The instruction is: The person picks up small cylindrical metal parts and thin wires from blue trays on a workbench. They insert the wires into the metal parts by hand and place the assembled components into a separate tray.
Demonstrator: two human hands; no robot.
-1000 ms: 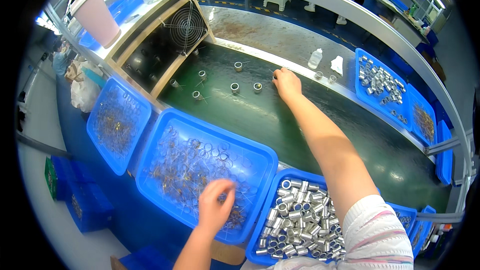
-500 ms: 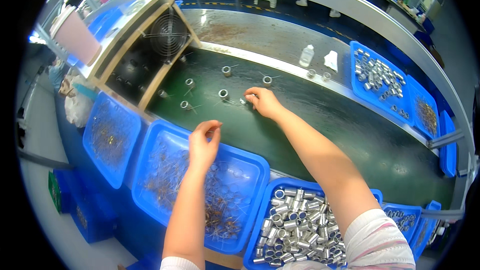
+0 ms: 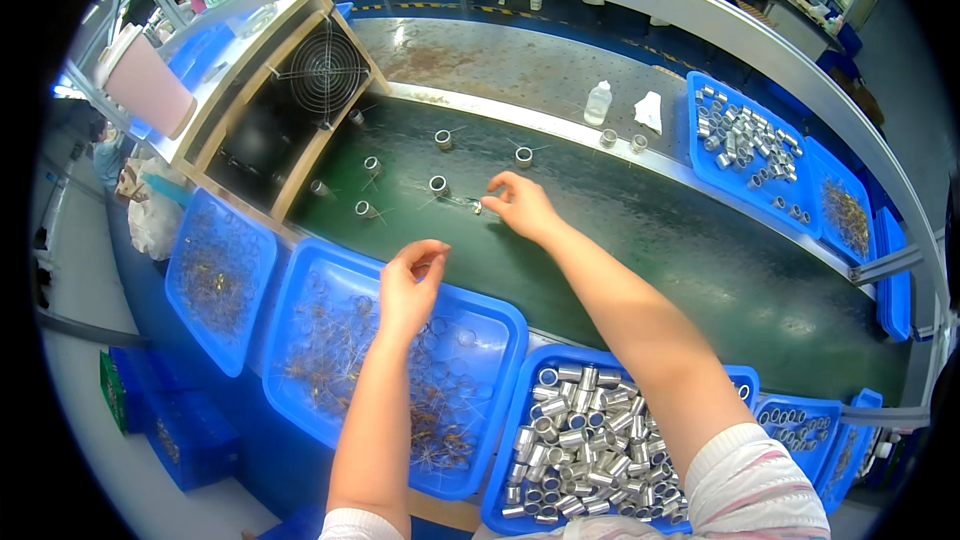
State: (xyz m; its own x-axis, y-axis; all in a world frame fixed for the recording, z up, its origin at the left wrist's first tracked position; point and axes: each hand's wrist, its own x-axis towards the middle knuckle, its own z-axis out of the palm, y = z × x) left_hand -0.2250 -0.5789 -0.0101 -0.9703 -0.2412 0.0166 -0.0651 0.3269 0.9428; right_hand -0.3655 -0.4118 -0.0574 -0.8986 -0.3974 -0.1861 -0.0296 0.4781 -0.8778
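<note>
My right hand (image 3: 518, 208) hovers over the dark green belt (image 3: 620, 270), its fingers curled in a pinch. At its fingertips is a small shiny metal piece (image 3: 477, 207), too small to make out fully. Just left of it stands a short metal tube (image 3: 438, 186) with thin wires sticking out. Several similar tubes, such as this one (image 3: 524, 156), are spread over the belt. My left hand (image 3: 411, 280) is above the near edge of a blue tray (image 3: 490, 312) of thin wire rings, thumb and fingers brought together. Whatever it pinches is not visible.
A blue tray (image 3: 524, 380) heaped with metal tubes stands in front of me. Another blue tray of tubes (image 3: 690, 130) lies at the far right, near a clear bottle (image 3: 598, 103). At the belt's left end sits a wood-framed box with a fan (image 3: 325, 67).
The view has shifted slightly. My right hand stays close to the small shiny piece, which sits a little lower beside its fingertips. My left hand has hardly moved.
</note>
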